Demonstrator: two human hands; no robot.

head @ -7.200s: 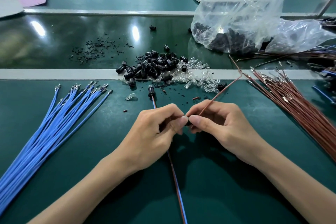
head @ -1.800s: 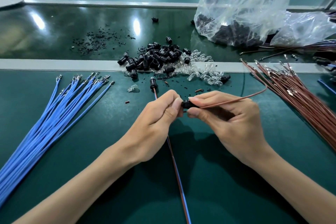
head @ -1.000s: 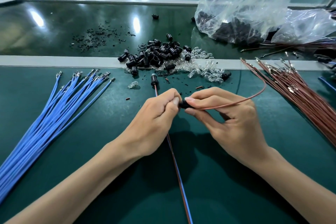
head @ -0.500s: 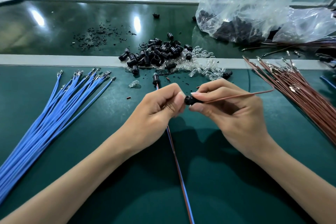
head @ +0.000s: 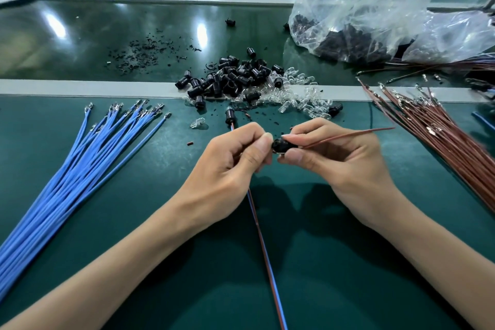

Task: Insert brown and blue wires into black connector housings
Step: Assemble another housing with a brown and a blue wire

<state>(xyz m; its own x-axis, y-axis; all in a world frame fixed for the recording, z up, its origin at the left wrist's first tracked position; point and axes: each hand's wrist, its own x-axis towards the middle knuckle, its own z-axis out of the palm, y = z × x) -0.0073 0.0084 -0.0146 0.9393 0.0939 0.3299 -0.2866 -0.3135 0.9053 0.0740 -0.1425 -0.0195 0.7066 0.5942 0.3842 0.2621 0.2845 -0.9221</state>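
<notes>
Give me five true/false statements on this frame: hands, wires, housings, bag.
1. The right hand pinches a black housing with a brown wire running out to the right. True.
2. The blue wire bundle lies right of the hands. False: it lies to their left; the brown wire bundle is on the right.
3. The loose housings pile sits beyond the hands. True.
4. The plastic bag is at far left. False: it is at far right.
5. A brown-and-blue wire pair passes under the left hand. True.
</notes>
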